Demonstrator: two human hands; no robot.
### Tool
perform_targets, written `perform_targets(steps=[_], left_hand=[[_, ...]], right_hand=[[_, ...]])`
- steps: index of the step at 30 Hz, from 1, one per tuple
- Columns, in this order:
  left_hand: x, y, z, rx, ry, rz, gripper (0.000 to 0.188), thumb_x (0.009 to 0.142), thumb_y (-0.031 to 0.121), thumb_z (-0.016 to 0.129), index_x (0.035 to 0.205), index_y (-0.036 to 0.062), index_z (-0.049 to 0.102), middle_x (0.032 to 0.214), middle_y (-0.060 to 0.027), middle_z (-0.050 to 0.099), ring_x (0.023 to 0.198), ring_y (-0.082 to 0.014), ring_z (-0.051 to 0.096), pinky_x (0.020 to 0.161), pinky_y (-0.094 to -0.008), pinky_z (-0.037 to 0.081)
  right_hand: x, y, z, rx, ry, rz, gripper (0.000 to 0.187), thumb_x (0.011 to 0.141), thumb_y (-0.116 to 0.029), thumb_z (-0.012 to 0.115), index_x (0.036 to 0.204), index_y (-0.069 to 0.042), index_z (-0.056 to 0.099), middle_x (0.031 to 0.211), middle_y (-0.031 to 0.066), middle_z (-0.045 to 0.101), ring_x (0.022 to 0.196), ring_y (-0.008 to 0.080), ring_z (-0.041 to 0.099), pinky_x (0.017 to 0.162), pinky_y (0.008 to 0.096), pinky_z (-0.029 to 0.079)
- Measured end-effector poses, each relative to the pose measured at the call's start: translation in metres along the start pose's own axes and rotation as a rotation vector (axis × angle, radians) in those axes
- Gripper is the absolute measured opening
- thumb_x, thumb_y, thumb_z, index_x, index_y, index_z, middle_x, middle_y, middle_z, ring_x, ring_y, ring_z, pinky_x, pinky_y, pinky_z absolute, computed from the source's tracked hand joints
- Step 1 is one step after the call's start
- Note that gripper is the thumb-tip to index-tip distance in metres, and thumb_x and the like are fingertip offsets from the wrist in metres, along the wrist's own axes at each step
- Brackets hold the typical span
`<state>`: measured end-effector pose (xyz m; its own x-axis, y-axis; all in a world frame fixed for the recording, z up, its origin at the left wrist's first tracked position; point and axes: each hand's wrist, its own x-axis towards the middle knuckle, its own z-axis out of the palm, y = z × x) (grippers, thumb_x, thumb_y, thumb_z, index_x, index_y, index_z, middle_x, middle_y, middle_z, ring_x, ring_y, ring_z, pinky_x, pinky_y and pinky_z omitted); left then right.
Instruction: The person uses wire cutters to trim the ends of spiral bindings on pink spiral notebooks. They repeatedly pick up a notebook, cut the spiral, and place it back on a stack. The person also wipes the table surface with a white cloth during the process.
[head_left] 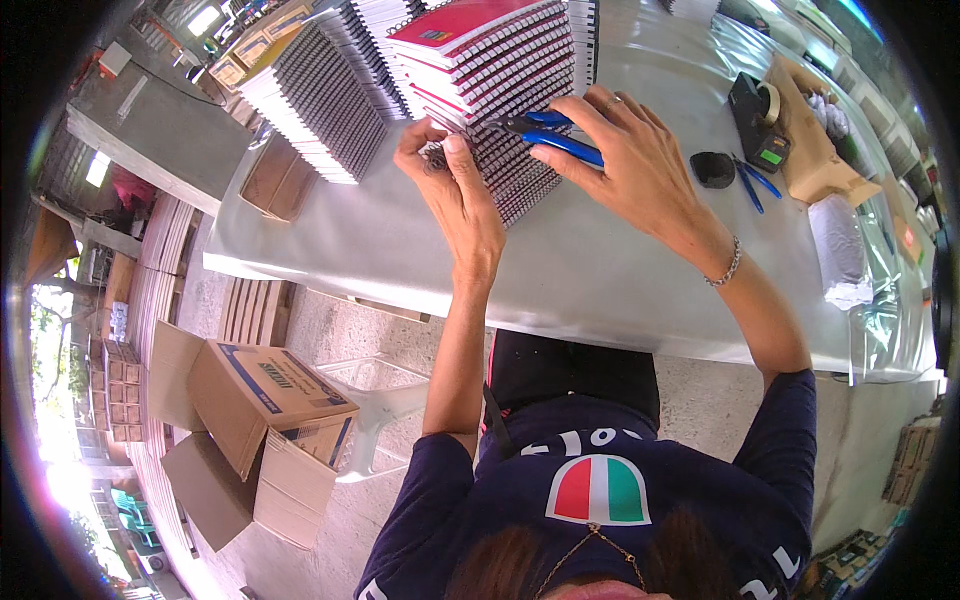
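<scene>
A tall stack of spiral-bound notebooks (500, 65) with red and white edges stands on the table in front of me. My right hand (630, 160) grips blue-handled cutting pliers (572, 147), their jaws at the near corner of the stack. At that same corner is my left hand (458, 195), its thumb and fingers closed around a small tangle of dark wire pieces (436, 157). Whether its fingertips also pinch a notebook's binding I cannot tell. Left of it rises another stack of spiral-bound notebooks (325, 105).
On the table's right lie a second pair of blue-handled pliers (752, 185), a dark round object (712, 169), a black tape dispenser (757, 120) and an opened cardboard box (815, 150). An open carton (270, 400) and a white plastic stool (375, 410) stand below at left.
</scene>
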<state>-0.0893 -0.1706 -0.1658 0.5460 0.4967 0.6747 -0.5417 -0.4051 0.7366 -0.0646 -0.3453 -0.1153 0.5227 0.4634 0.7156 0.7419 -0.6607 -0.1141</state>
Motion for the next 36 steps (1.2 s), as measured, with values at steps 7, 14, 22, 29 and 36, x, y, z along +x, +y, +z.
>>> perform_targets(steps=[7, 14, 22, 29, 36], left_hand=[[-0.006, -0.008, -0.002, -0.073, -0.020, -0.008, 0.044, 0.107, 0.036, 0.045, 0.129, -0.0019, 0.042, 0.118, -0.0148, 0.045, 0.114, -0.0239, 0.044, 0.102, -0.0401, 0.035], [-0.001, -0.008, -0.009, 0.071, -0.096, 0.054, 0.035, 0.107, 0.031, 0.047, 0.118, -0.0020, 0.051, 0.116, -0.0169, 0.046, 0.114, -0.0291, 0.046, 0.102, -0.0415, 0.035], [-0.001, -0.008, -0.005, 0.086, -0.082, 0.148, 0.026, 0.106, 0.022, 0.049, 0.113, -0.0031, 0.050, 0.112, -0.0181, 0.047, 0.113, -0.0315, 0.047, 0.101, -0.0431, 0.036], [-0.001, -0.012, -0.006, 0.064, -0.099, 0.098, 0.022, 0.105, 0.017, 0.050, 0.113, -0.0036, 0.050, 0.111, -0.0182, 0.047, 0.111, -0.0314, 0.047, 0.100, -0.0429, 0.037], [-0.002, -0.011, -0.005, 0.049, -0.077, 0.115, 0.021, 0.105, 0.017, 0.050, 0.112, -0.0034, 0.050, 0.110, -0.0177, 0.047, 0.111, -0.0306, 0.047, 0.100, -0.0424, 0.037]], right_hand=[[0.000, -0.001, 0.009, -0.032, 0.006, -0.041, 0.049, 0.090, -0.050, 0.068, 0.117, -0.009, 0.066, 0.118, 0.0171, 0.060, 0.111, 0.0344, 0.060, 0.096, 0.0517, 0.045], [0.007, -0.007, 0.007, 0.020, -0.218, 0.111, 0.036, 0.090, -0.043, 0.071, 0.105, -0.010, 0.068, 0.092, 0.0111, 0.070, 0.078, 0.0307, 0.068, 0.066, 0.0405, 0.054], [-0.002, -0.004, 0.017, 0.098, -0.020, 0.005, 0.038, 0.093, -0.045, 0.066, 0.085, -0.008, 0.066, 0.059, 0.0102, 0.064, 0.050, 0.0290, 0.065, 0.048, 0.0385, 0.053], [0.004, -0.001, 0.020, -0.036, 0.162, -0.139, 0.038, 0.093, -0.047, 0.066, 0.093, -0.009, 0.066, 0.065, 0.0091, 0.068, 0.057, 0.0294, 0.068, 0.055, 0.0435, 0.055], [0.001, -0.003, 0.016, 0.055, -0.084, 0.021, 0.038, 0.093, -0.046, 0.066, 0.091, -0.008, 0.066, 0.063, 0.0099, 0.067, 0.056, 0.0308, 0.068, 0.054, 0.0428, 0.055]])
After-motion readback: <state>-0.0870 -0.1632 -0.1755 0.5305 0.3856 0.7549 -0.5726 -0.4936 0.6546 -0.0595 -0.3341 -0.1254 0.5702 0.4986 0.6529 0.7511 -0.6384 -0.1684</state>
